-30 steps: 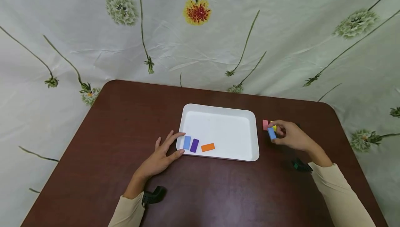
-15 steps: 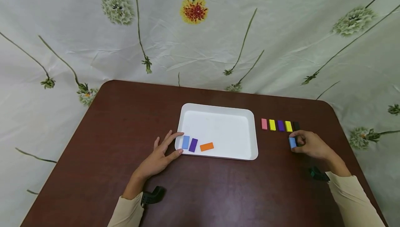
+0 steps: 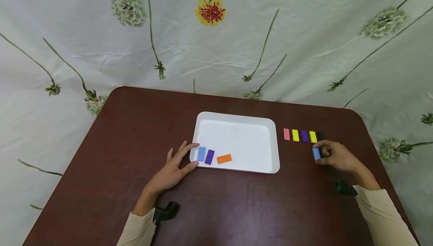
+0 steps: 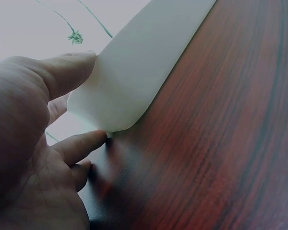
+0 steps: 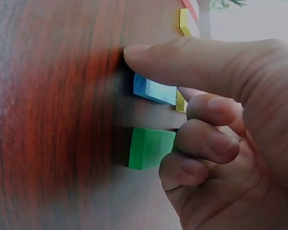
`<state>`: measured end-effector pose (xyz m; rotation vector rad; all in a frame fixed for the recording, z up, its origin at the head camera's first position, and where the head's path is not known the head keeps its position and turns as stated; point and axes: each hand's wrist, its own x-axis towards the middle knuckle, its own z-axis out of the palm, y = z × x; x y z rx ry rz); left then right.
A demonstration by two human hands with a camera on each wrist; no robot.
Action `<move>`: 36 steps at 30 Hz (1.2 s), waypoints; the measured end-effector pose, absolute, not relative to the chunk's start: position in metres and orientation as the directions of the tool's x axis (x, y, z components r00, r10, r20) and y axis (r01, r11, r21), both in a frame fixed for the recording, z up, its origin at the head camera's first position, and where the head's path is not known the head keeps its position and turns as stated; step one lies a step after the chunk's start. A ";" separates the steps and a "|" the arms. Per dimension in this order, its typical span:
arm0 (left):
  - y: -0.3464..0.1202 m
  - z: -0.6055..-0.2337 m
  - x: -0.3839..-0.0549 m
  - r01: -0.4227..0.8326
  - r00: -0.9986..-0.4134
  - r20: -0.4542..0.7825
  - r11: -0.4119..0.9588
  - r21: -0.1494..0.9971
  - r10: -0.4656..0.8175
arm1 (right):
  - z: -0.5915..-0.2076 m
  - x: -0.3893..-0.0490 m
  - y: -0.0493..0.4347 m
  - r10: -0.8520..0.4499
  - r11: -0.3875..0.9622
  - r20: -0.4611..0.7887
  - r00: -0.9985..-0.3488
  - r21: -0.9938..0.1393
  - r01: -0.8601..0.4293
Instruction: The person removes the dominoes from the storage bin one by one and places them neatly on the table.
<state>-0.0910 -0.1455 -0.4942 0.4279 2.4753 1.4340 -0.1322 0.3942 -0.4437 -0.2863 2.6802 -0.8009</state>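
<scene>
My right hand (image 3: 339, 156) pinches a light blue block (image 3: 316, 154) lengthwise between thumb and index finger, low over the table at the right. In the right wrist view a green block (image 5: 151, 147) stands beside the blue one, below my curled other fingers. My left hand (image 3: 172, 169) rests at the left near corner of a white tray (image 3: 243, 167), thumb and fingertips touching its wall. Inside the tray, near my left fingertips, lie another light blue block (image 3: 201, 154), a purple block (image 3: 209, 157) and an orange block (image 3: 224, 158).
Just beyond my right hand runs a row on the table: a pink block (image 3: 286, 134), a yellow block (image 3: 295, 135), a purple block (image 3: 305, 136), a second yellow block (image 3: 312, 137) and a black block (image 3: 321, 136). A flowered cloth (image 3: 216, 50) hangs behind the brown table (image 3: 142, 125).
My right hand has carried the blue block rightward, from near the pink block to just in front of the second yellow block, uncovering the row. My left hand has stayed at the tray.
</scene>
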 end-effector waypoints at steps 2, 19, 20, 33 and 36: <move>-0.146 -0.494 -0.091 0.127 -0.926 -0.066 0.474 0.871 0.371 | -0.444 -0.133 0.394 -0.282 0.823 -0.251 -0.926 -0.560 -0.098; -0.147 -0.494 -0.090 0.124 -0.926 -0.069 0.471 0.873 0.371 | -0.447 -0.131 0.396 -0.267 0.806 -0.229 -0.936 -0.585 -0.087; -0.147 -0.494 -0.090 0.124 -0.926 -0.069 0.471 0.873 0.371 | -0.447 -0.131 0.396 -0.269 0.805 -0.229 -0.936 -0.586 -0.088; -0.146 -0.493 -0.089 0.132 -0.925 -0.061 0.467 0.874 0.375 | -0.435 -0.128 0.388 -0.323 0.776 -0.156 -0.933 -0.608 -0.167; -0.147 -0.493 -0.089 0.134 -0.926 -0.058 0.469 0.873 0.374 | -0.429 -0.132 0.373 -0.381 0.730 -0.127 -0.916 -0.649 -0.214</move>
